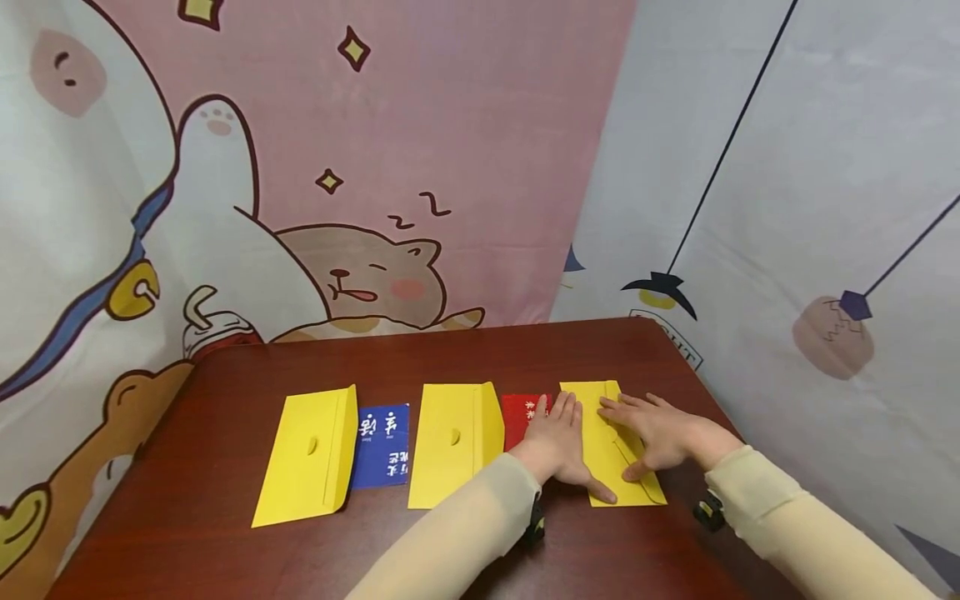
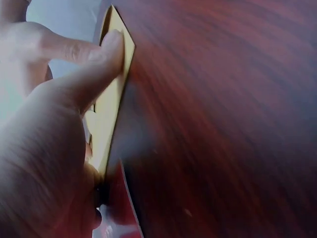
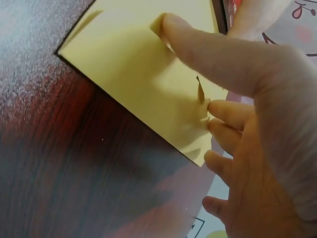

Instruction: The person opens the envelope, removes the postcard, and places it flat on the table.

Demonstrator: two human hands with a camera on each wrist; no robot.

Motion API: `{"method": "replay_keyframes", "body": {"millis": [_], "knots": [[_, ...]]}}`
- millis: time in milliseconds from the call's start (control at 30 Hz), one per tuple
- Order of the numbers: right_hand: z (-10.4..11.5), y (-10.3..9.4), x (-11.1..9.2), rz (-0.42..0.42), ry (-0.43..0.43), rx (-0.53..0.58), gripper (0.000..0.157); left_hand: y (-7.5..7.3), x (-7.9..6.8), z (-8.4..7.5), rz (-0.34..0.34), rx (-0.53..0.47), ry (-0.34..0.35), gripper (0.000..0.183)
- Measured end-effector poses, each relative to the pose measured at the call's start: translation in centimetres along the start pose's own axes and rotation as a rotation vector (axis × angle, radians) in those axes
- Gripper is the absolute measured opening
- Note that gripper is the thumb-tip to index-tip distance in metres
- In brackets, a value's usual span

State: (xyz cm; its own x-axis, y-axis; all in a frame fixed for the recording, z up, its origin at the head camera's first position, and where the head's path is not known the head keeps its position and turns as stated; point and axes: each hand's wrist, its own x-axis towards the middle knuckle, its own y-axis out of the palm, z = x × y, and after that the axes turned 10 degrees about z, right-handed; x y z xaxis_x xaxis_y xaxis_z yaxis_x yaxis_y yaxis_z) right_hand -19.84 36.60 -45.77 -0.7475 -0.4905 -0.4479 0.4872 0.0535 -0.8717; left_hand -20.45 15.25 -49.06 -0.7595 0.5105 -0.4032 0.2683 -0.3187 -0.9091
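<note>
A yellow envelope [image 1: 600,454] lies on the right of the table between the two hands, its flap along the right side. My left hand [image 1: 557,442] rests along its left edge with straight fingers; in the left wrist view the left thumb [image 2: 114,47] presses near one corner of the envelope [image 2: 106,121]. From the right, my right hand [image 1: 660,433] reaches over the flap side, fingers spread. In the right wrist view the right thumb [image 3: 176,27] touches a small raised tab, and the other fingertips are at the envelope's edge near a slit.
A red printed card [image 1: 517,417] lies partly beneath the left hand. Further left are a second yellow envelope [image 1: 442,475], a blue printed card [image 1: 382,458] and a third yellow envelope [image 1: 296,467], all on the brown table [image 1: 420,358]. Cartoon-printed cloth [image 1: 480,150] hangs behind.
</note>
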Motion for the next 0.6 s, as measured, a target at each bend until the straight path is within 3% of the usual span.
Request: {"method": "replay_keyframes", "body": {"millis": [600], "knots": [[-0.1,-1.9,-1.4,-0.005,0.059,-0.063,0.112,-0.4,0.1,-0.2,0.051,-0.024,-0.012,0.145]]}}
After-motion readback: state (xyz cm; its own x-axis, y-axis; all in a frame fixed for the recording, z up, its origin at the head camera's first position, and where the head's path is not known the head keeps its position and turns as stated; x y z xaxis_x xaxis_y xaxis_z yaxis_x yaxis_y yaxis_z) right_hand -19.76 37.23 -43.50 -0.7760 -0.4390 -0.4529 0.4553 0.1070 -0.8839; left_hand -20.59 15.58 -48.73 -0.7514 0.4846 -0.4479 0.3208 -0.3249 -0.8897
